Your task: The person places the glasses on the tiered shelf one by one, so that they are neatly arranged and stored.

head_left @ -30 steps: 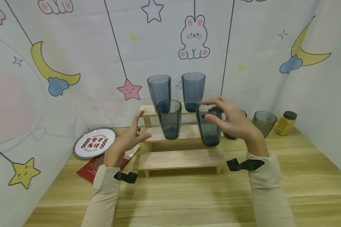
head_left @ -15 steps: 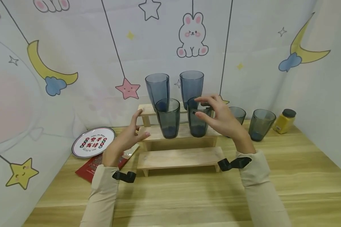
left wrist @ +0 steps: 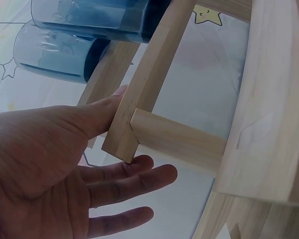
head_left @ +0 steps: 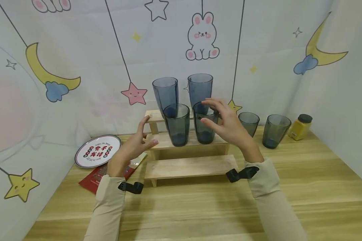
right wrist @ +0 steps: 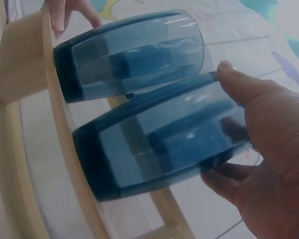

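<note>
My right hand (head_left: pixel 229 126) grips the upper part of a blue-grey glass tumbler (head_left: pixel 205 132), thumb on one side and fingers on the other. The tumbler's base meets the middle step of a wooden stepped stand (head_left: pixel 190 166), as the right wrist view also shows. Beside it on that step is a second tumbler (head_left: pixel 178 130). Two more tumblers, one at left (head_left: pixel 166 90) and one at right (head_left: pixel 200 83), stand upright on the top step. My left hand (head_left: pixel 132 147) holds the stand's left end, thumb and fingers around a board end (left wrist: pixel 124 139).
Two tumblers, the nearer one (head_left: pixel 276 132) and the farther one (head_left: pixel 249 121), stand on the table right of the stand. Beyond them is a yellow jar (head_left: pixel 300 129) with a black lid. A plate (head_left: pixel 90 163) and a red packet (head_left: pixel 92 179) lie at left.
My right hand has brought the tumbler leftward and back, from the stand's right end onto the middle step beside the other tumbler. The left hand stays at the stand's left end.
</note>
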The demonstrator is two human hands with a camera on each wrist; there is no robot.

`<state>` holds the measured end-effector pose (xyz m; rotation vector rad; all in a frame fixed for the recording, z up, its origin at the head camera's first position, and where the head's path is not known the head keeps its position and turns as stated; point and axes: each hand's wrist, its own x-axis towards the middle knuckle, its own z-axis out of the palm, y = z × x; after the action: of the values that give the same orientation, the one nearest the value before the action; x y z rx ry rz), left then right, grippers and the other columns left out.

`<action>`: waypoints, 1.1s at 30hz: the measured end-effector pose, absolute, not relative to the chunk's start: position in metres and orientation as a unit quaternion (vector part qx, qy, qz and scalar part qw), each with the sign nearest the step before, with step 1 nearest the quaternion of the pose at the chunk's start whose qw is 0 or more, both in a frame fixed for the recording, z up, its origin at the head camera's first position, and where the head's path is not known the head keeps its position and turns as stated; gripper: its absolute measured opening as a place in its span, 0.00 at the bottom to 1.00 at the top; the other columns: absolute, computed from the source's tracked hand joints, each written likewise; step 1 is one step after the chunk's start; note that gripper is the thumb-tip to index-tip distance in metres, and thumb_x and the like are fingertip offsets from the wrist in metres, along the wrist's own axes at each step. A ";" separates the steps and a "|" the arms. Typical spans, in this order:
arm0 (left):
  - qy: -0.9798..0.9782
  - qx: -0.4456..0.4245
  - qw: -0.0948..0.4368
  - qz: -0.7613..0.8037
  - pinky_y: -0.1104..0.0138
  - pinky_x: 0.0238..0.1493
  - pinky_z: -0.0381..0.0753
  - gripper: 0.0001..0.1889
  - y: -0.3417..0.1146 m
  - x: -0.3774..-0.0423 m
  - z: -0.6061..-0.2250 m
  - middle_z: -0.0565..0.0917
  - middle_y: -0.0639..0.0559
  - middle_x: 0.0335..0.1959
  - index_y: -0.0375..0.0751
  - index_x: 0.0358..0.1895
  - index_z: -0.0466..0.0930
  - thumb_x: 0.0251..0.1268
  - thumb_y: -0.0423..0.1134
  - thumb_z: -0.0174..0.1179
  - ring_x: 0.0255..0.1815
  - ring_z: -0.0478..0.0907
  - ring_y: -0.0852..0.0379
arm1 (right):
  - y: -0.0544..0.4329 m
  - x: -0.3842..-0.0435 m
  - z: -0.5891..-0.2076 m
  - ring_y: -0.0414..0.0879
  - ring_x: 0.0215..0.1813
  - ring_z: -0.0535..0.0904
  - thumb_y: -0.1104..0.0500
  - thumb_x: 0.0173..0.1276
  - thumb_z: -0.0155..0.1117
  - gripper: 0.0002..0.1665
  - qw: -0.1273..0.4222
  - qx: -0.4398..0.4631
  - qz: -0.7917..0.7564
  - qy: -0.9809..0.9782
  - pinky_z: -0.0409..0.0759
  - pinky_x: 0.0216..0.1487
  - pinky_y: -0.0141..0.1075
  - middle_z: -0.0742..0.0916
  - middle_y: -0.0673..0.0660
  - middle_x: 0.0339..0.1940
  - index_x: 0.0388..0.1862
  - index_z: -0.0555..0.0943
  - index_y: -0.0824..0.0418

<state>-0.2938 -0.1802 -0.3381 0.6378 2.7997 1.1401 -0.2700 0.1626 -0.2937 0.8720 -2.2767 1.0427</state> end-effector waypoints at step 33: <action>0.892 0.215 0.029 0.397 0.38 0.61 0.68 0.48 -0.182 -0.292 -0.336 0.42 0.38 0.81 0.60 0.81 0.28 0.75 0.43 0.59 0.70 0.63 0.26 | 0.256 -0.303 -0.335 0.75 0.77 0.46 0.54 0.75 0.62 0.36 0.129 0.116 0.297 -0.939 0.51 0.67 0.72 0.53 0.77 0.77 0.75 0.64 0.67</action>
<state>-0.2921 -0.1822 -0.3361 0.6632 2.7510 1.2229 -0.3030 0.2557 -0.3349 0.3378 -2.7299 0.8647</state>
